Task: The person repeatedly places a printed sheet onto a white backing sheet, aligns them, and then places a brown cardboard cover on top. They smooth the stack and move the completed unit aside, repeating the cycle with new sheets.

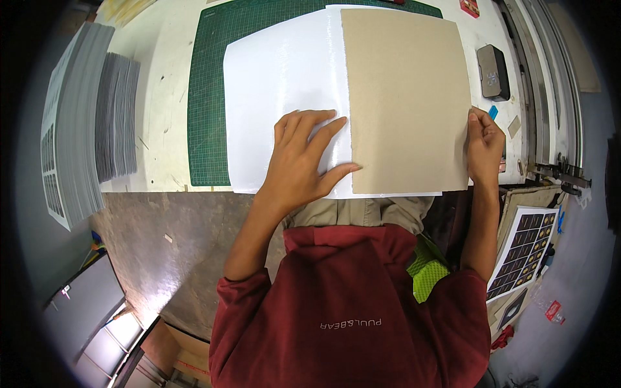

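Note:
A beige cardboard sheet [407,103] lies on the right part of a larger glossy white sheet [259,97]. My left hand [299,154] rests with spread fingers on the white sheet, its fingertips along the board's left edge and its thumb tip at that edge lower down. At the other side, my right hand [485,142] pinches the board's right edge between thumb and fingers. Under both sheets spreads a green cutting mat [208,123], showing mostly at the left and along the top.
Tall stacks of grey-edged sheets [84,116] stand at the table's left. A black digital clock [493,72] sits to the right, near a blue piece [493,112] and a red box [469,8]. Metal rails [543,77] run beyond the right edge. Printed sheets [524,249] lean lower right.

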Demonstrator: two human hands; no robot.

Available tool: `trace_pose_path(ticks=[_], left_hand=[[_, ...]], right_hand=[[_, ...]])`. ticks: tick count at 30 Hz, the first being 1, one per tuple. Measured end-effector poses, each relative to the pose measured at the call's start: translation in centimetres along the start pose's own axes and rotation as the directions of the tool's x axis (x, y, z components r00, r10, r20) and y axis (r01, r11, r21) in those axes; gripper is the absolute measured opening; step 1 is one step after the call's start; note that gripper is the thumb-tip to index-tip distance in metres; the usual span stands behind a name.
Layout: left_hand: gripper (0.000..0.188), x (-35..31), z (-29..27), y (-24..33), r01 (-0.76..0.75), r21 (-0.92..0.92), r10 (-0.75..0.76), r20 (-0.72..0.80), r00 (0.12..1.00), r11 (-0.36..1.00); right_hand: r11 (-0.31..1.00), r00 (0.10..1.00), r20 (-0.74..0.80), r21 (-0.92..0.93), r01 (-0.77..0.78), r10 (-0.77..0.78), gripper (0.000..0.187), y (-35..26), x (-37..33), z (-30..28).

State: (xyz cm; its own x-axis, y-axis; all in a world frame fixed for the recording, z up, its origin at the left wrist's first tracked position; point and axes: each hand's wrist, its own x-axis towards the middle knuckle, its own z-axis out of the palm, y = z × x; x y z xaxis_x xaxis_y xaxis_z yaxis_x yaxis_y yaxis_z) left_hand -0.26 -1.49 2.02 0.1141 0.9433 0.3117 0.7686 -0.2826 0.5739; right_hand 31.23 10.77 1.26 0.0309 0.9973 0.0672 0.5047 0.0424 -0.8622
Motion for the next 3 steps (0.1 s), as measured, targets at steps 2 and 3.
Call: trace_pose_path(ticks=[2, 3], left_hand=[[0.063, -0.12, 0.02, -0.1, 0.003, -0.005, -0.003, 0.001, 1.0, 1.0], [0.063, -0.14, -0.01, -0.13, 0.004, -0.005, -0.004, 0.0, 1.0, 1.0]], right_hand=[[1.0, 1.0, -0.005, 0.003, 0.008, -0.008, 0.024, 0.21, 0.12, 0.06], [1.0, 1.0, -0.01, 0.006, 0.026, -0.026, 0.024, 0.48, 0.2, 0.16]])
